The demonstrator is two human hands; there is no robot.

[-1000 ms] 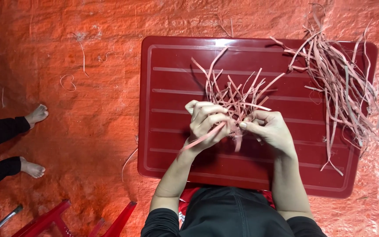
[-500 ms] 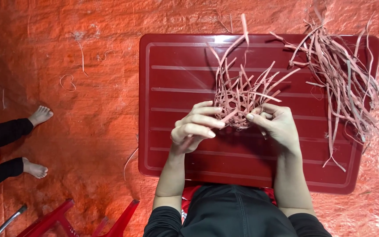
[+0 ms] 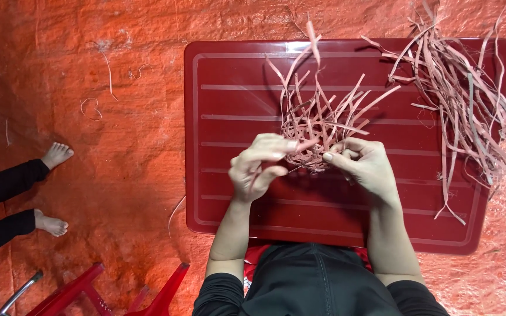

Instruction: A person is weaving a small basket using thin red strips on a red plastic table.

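While both hands meet at the centre of the red tray (image 3: 224, 193), I see the left hand (image 3: 262, 167) pinching one pinkish strip of the half-woven strip bundle (image 3: 317, 126), fingers closed on it. At three o'clock from it, the right hand (image 3: 364, 167) grips the bundle's lower edge, fingers curled shut around the strips. Loose strips (image 3: 464, 111) lie piled at two o'clock on the tray. Someone's bare feet (image 3: 54, 187) rest at nine o'clock on the orange tarp (image 3: 89, 58).
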